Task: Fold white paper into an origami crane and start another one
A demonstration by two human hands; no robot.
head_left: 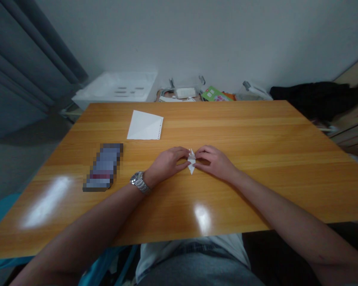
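A small folded white paper piece [191, 162] lies on the wooden table [256, 151] near its middle. My left hand [166, 163], with a metal watch [139, 182] on the wrist, pinches the paper's left side. My right hand [214, 161] pinches its right side with the fingertips pressed together. Both hands rest on the tabletop. Much of the folded piece is hidden between the fingers.
A flat white sheet [145, 125] with a perforated edge lies farther back on the table. A blurred-out flat object [104, 167] sits to the left. Behind the table are a white box [119, 88], assorted clutter [197, 93] and dark cloth [313, 97].
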